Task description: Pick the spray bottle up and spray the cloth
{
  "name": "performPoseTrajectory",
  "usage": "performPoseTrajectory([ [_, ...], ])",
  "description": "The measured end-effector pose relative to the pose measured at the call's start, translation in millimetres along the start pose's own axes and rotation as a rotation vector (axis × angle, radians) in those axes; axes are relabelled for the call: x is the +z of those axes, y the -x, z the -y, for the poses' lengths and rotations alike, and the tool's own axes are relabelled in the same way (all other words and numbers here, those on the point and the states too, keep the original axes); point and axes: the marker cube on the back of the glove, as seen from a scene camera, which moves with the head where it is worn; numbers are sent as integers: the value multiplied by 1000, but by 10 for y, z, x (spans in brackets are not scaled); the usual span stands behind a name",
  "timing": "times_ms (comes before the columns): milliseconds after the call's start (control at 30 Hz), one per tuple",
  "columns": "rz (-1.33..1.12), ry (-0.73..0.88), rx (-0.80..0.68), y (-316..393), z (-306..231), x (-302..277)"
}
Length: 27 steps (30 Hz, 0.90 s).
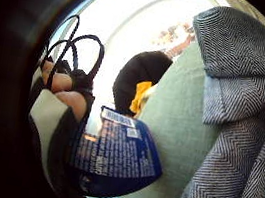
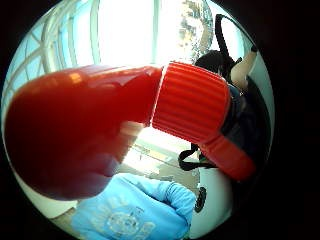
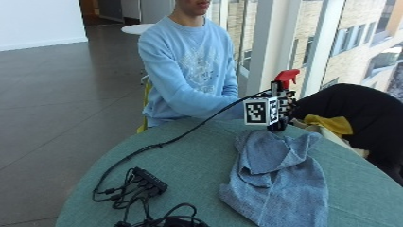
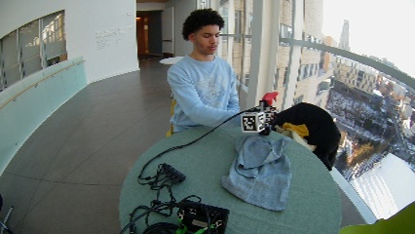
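In the outside view my gloved right hand (image 3: 284,105) grips the spray bottle (image 3: 286,76) upright, its red trigger head showing above the fingers. The bottle is held just above the far end of the grey-blue cloth (image 3: 277,175), which lies crumpled on the round green table (image 3: 182,161). The little finger side palm view shows the bottle's blue label (image 1: 114,152) close to the palm, my fingers (image 1: 63,88) curled beside it, and the herringbone cloth (image 1: 240,121) beyond. The red spray head (image 2: 90,130) and ribbed collar (image 2: 192,102) fill the thumb side palm view.
A black jacket (image 3: 359,113) with something yellow (image 3: 330,124) hangs over a chair at the table's far right edge. Black cables and a small hub (image 3: 148,179) lie at the table's near left. A black box (image 4: 202,217) sits at the front edge.
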Motion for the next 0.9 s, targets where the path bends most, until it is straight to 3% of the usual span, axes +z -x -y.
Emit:
performPoseTrajectory([
  [467,-61,87,25,-3,-216,-189],
  [901,-510,140,73,167,-1122,-1425],
])
